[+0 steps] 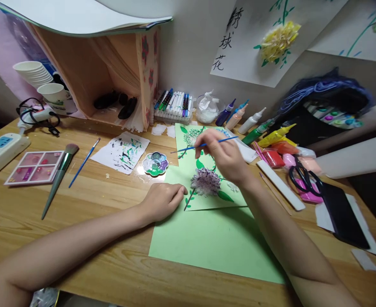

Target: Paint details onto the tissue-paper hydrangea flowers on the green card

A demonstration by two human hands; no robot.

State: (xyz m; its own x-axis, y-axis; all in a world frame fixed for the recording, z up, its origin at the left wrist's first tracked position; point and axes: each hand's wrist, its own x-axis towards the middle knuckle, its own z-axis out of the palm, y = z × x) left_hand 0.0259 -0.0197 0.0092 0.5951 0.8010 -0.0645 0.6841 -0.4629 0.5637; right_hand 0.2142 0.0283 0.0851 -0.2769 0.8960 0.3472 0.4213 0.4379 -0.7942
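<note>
- Gripping a slim blue paintbrush [188, 148] in bent fingers, the right hand [221, 155] hangs above the painted green sheet [203, 204]; the brush lies nearly level, its thin end pointing left, on the side of the flower-shaped palette [155, 163].
- Curled in a loose fist with nothing visible in it, the left hand [164, 200] rests at the sheet's left edge, just beside the raised purple flower [206, 182].
- The brush is probably light, with a stiff, smooth handle; a pinch low on it, near the bristles, should steer best, and damp fingers might slip.
- The sheet, overlapping a plain green sheet [213, 238] on the desk [111, 251], looks thin and easily creased; its bare edges seem the safest hold.
- The flower's ruffled petals look soft and fragile, so fingers should avoid pressing them.
</note>
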